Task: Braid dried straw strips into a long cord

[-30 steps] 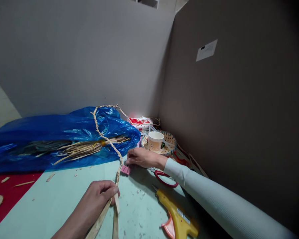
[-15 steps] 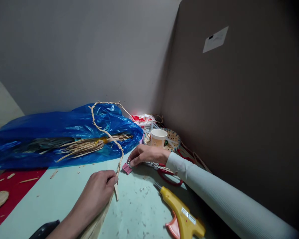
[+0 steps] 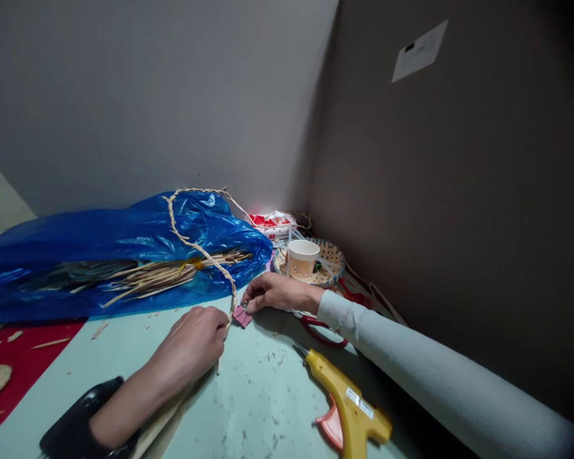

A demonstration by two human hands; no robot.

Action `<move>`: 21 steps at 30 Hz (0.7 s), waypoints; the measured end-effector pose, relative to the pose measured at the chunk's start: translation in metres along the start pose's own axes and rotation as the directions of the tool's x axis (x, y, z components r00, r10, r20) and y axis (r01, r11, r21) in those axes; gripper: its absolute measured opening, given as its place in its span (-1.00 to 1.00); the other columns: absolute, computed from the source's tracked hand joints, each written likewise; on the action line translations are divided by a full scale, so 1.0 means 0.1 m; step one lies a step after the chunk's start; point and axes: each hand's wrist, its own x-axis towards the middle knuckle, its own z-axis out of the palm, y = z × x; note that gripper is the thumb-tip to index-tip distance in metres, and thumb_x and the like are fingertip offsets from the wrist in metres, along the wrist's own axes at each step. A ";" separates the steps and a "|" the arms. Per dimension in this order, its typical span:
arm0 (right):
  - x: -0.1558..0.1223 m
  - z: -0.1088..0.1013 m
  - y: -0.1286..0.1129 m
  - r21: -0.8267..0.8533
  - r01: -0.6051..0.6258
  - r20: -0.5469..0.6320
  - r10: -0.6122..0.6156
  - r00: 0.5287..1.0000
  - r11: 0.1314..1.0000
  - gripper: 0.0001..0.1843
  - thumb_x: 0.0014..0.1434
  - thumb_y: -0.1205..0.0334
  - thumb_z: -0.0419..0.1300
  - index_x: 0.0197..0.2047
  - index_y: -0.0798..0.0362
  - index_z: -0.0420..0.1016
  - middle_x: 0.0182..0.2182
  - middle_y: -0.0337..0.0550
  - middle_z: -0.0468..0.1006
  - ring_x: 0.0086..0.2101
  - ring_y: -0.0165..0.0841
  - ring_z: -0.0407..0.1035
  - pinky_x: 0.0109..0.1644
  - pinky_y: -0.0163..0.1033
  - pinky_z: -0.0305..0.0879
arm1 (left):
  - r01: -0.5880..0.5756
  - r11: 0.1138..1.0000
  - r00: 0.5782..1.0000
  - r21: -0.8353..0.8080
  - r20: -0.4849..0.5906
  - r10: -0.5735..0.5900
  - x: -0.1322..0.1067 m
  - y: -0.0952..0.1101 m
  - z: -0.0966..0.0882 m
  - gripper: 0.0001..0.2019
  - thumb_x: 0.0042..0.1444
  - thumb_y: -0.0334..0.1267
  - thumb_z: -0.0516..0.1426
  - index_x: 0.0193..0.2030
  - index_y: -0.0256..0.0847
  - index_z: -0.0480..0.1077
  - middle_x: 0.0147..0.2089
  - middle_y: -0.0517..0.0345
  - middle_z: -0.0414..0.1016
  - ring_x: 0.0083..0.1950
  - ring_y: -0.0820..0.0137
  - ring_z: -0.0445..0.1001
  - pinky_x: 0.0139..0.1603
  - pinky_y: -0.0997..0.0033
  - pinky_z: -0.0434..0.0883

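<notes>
My left hand (image 3: 196, 338) is closed on the end of a braided straw cord (image 3: 210, 260), with loose strands running back under the wrist. From there the cord rises and loops over the blue bag. My right hand (image 3: 272, 293) pinches the metal handles of a pink binder clip (image 3: 242, 316). The clip's jaw end is right beside the cord, close to my left fingers; whether it touches the cord I cannot tell. Part of the cord's end is hidden behind my left hand.
A yellow glue gun (image 3: 351, 401) lies at the front right, and red-handled scissors (image 3: 323, 333) lie under my right forearm. Behind stand a paper cup (image 3: 303, 258) in a woven basket (image 3: 335, 271) and a red-white packet (image 3: 272, 223). A blue plastic bag (image 3: 76, 233) holds straw bundles (image 3: 162, 277).
My left hand has moved slightly up, nearer the pink binder clip, and its wrist has turned. The clip now sits closer to the cord. The camera view has shifted a little.
</notes>
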 end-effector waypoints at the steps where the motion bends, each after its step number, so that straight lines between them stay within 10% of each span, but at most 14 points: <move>1: 0.00 0.00 0.00 -0.015 0.001 -0.004 -0.001 1.000 1.000 -0.80 0.05 0.31 0.29 -0.23 0.21 0.54 -0.40 -0.21 0.51 -0.39 -0.45 0.29 -0.34 -0.41 0.18 | -0.008 1.000 1.000 0.024 0.012 0.007 0.02 0.01 -0.01 -0.71 0.04 -0.40 -0.05 -0.65 -0.15 -0.01 -0.64 0.28 0.02 -0.54 0.42 -0.04 -0.44 0.30 -0.11; 13: 0.01 0.00 -0.02 -0.122 0.018 -0.048 -0.024 0.999 0.992 -0.80 0.04 0.30 0.31 -0.25 0.21 0.59 -0.40 -0.20 0.54 -0.38 -0.46 0.31 -0.35 -0.44 0.17 | -0.203 0.979 0.960 -0.021 0.194 0.203 0.12 -0.15 -0.17 -0.73 0.05 -0.36 -0.04 -0.61 -0.16 -0.06 -0.60 0.33 -0.08 -0.51 0.44 -0.06 -0.45 0.33 -0.11; 21: 0.03 0.01 -0.01 -0.169 0.024 -0.079 -0.038 0.996 0.985 -0.77 0.03 0.27 0.33 -0.23 0.22 0.60 -0.39 -0.18 0.55 -0.38 -0.46 0.31 -0.37 -0.44 0.15 | -0.068 0.982 0.979 -0.179 0.176 0.100 0.04 -0.14 -0.17 -0.85 0.08 -0.25 -0.04 -0.50 -0.14 0.15 -0.48 0.27 0.20 -0.38 0.38 0.17 -0.37 0.41 0.06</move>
